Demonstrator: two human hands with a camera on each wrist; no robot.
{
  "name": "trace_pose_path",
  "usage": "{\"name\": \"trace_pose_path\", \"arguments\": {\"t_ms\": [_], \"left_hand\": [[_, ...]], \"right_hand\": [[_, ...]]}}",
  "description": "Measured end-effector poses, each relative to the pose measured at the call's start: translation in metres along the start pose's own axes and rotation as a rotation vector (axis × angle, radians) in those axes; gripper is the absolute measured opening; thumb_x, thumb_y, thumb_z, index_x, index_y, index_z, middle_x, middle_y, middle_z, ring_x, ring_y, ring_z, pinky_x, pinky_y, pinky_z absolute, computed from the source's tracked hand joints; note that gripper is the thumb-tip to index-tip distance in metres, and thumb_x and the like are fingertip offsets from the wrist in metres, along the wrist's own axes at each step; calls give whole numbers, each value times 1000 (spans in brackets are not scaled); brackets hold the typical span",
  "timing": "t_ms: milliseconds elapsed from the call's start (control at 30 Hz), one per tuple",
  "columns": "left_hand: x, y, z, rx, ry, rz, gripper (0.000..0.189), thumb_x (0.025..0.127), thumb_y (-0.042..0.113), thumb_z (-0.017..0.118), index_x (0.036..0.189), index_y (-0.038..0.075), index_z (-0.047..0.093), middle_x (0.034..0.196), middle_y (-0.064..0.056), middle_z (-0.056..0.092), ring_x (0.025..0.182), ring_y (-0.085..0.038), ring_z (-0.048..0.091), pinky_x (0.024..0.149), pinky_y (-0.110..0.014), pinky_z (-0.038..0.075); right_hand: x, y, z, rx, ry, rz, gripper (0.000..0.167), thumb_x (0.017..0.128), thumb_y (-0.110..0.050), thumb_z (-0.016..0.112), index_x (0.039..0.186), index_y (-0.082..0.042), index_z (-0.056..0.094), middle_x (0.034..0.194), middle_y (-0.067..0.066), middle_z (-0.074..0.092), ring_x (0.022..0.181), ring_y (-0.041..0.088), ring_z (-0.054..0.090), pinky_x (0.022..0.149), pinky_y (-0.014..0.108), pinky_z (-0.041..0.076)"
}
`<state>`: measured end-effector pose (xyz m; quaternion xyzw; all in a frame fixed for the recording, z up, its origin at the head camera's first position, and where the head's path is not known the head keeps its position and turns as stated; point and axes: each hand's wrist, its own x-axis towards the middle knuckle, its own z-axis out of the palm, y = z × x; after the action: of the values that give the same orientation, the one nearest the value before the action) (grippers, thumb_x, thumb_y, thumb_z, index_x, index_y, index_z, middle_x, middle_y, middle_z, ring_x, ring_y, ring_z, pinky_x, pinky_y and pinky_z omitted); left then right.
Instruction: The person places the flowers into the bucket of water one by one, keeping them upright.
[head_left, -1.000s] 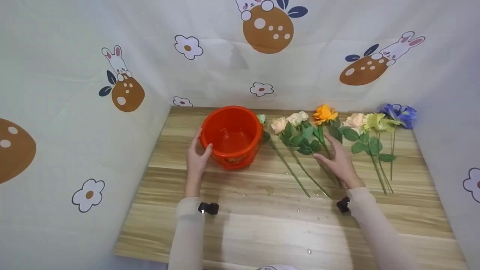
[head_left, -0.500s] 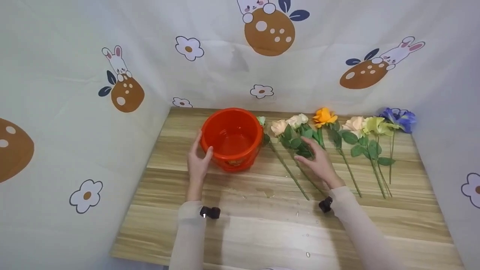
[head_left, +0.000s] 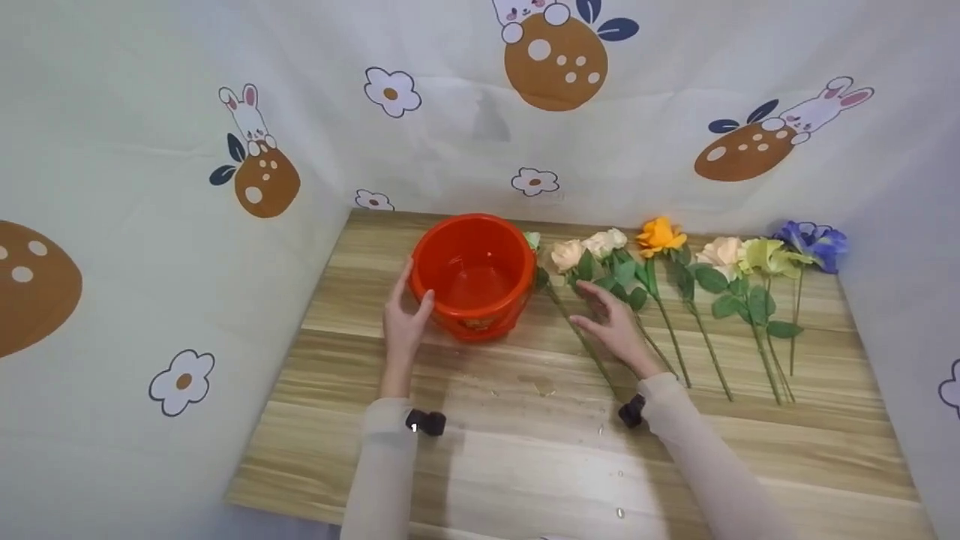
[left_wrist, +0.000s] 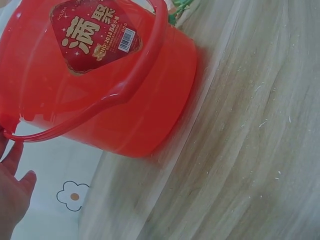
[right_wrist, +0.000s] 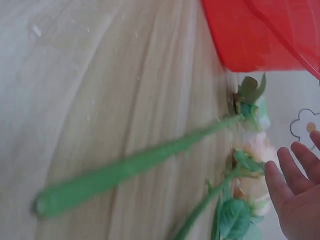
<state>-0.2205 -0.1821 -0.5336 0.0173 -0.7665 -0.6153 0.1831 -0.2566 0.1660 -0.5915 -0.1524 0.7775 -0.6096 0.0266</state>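
An orange-red plastic bucket (head_left: 491,309) stands upright on the wooden table, nothing visible inside. My left hand (head_left: 405,322) rests against its left rim, thumb and fingers spread; in the left wrist view the fingertips (left_wrist: 14,152) touch near the end of the bucket's handle (left_wrist: 120,95). Right of the bucket lies a row of artificial flowers. Over the leftmost stems hovers my right hand (head_left: 616,330), fingers parted and holding nothing. Nearest to it are a pale green flower (head_left: 532,239), its stem (right_wrist: 135,165) large in the right wrist view, and a peach rose (head_left: 568,256).
Farther right lie a cream rose (head_left: 604,244), an orange flower (head_left: 661,236), a pale peach rose (head_left: 722,256), a yellow-green flower (head_left: 771,257) and a blue-purple flower (head_left: 814,244). Water drops (head_left: 620,513) dot the table. A printed curtain (head_left: 450,150) hangs close behind.
My right hand has moved left, from beside the orange flower to the stems nearest the bucket. The left hand stays at the bucket's rim, and the flowers lie where they were.
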Motion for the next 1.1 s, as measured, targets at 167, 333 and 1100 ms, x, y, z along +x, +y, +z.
{"name": "trace_pose_path", "arguments": {"t_ms": [167, 333, 1100], "left_hand": [[0, 0, 0, 1, 8, 40, 59, 92, 4, 66, 146, -4, 45, 154, -21, 42, 147, -33, 36, 125, -49, 25], [1, -1, 0, -1, 21, 59, 58, 92, 4, 66, 146, -4, 45, 154, -22, 42, 147, -34, 36, 125, -49, 24], [0, -4, -1, -29, 5, 27, 58, 93, 6, 66, 146, -3, 45, 155, -20, 42, 148, -34, 35, 125, -51, 23]], "right_hand": [[1, -13, 8, 33, -40, 29, 62, 89, -1, 71, 143, 13, 43, 147, 36, 43, 135, 53, 42, 113, 62, 37], [7, -6, 11, 77, -78, 125, 65, 91, -4, 70, 146, 11, 38, 151, 35, 38, 138, 52, 40, 114, 60, 37], [43, 29, 24, -146, -71, 260, 49, 87, 8, 68, 134, 8, 56, 113, 28, 69, 90, 24, 71, 74, 17, 55]]}}
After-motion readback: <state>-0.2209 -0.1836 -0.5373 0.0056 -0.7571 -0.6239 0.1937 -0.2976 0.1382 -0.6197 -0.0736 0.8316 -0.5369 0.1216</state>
